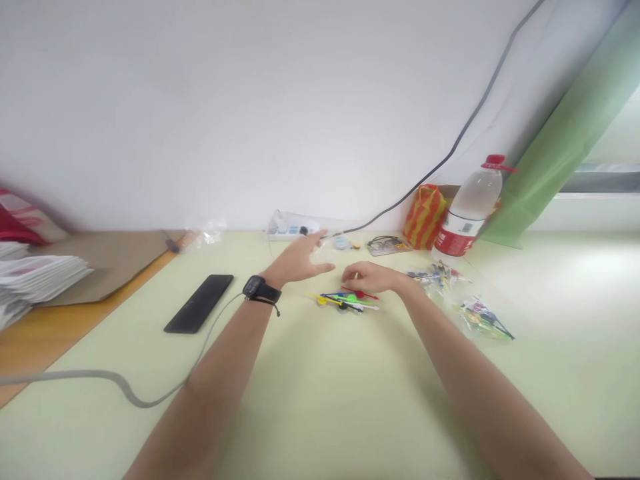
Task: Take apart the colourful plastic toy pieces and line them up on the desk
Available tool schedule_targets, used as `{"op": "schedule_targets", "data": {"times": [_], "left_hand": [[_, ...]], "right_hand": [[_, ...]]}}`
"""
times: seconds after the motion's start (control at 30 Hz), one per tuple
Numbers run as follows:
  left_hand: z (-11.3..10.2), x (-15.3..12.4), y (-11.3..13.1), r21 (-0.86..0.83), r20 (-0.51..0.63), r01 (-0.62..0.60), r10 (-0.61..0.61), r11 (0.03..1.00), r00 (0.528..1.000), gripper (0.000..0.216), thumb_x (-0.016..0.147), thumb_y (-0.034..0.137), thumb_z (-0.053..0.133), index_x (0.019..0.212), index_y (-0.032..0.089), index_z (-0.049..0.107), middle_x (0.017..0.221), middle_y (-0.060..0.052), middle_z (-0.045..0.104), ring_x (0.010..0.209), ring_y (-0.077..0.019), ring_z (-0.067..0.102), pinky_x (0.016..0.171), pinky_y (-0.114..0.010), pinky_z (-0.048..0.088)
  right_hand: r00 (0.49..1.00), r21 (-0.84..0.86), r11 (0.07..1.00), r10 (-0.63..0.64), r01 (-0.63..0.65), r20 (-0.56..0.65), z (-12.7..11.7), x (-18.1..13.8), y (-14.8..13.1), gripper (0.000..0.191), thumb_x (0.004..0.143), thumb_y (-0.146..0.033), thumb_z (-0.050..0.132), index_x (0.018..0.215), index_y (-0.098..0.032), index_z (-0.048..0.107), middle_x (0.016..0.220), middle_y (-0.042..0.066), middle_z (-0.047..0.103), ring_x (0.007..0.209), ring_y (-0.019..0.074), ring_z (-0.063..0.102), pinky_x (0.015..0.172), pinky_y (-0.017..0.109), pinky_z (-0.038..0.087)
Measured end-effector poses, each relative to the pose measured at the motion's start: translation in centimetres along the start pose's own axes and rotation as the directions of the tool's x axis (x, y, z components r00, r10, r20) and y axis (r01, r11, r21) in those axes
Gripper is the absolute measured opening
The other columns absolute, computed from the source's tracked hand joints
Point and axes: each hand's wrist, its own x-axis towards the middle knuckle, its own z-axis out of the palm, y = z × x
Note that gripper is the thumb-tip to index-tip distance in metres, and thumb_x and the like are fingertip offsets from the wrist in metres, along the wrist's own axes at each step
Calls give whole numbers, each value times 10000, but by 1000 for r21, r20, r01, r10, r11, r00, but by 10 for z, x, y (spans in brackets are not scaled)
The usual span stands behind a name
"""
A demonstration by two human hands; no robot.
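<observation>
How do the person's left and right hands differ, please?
The left hand is open, fingers spread; the right hand is curled. The left hand hovers beside the colourful plastic pieces; the right hand is at them. The left wrist bears a black watch; the right is bare. Both are over the table.

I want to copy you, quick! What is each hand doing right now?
Left hand: open, fingers spread, holding nothing.
Right hand: fingers curled over the colourful plastic pieces; whether it grips one cannot be told.
</observation>
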Motion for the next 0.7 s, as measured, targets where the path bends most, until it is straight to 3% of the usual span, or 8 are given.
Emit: {"op": "schedule_targets", "data": {"times": [0.1, 0.3, 0.53, 0.7], "left_hand": [[-3, 0, -7, -125, 99, 63, -51, 990, 994, 990, 794, 672, 718, 1607, 244, 350, 1274, -115, 638, 1122, -283, 607, 965, -393, 473], [-7, -2, -16, -211, 266, 193, -133, 958, 955, 987, 760, 660, 737, 1589, 254, 388, 1212, -101, 674, 1006, -267, 640, 899, -375, 489], [-18, -6, -4, -356, 393, 274, -123, 893, 911, 867, 807, 647, 699, 1548, 273, 447, 1230, -93, 677, 1074, -286, 651, 923, -379, 491], [-27, -9, 2, -464, 435, 294, -74, 836, 897, 751, 875, 636, 636, 1520, 283, 483, 1181, -93, 693, 1030, -260, 650, 913, -396, 512]], "right_hand": [[999, 12, 999, -33, 33, 23, 6, 5, -1, 253, 833, -259, 657, 1050, -185, 764, 991, 69, 782, 808, 209, 688, 739, 300, 510], [999, 29, 999, -22, 21, 46, 2, 2, 4, 240, 777, -178, 653, 982, -166, 777, 877, 60, 792, 738, 201, 688, 696, 285, 513], [990, 66, 998, 28, -19, -138, -29, -21, 6, 100, 820, -246, 669, 865, -188, 735, 821, 64, 773, 720, 210, 695, 666, 300, 513], [922, 273, 960, 158, -60, -354, -52, -41, 1, 109, 837, -286, 701, 849, -178, 694, 712, 81, 748, 624, 186, 651, 579, 291, 509]]}}
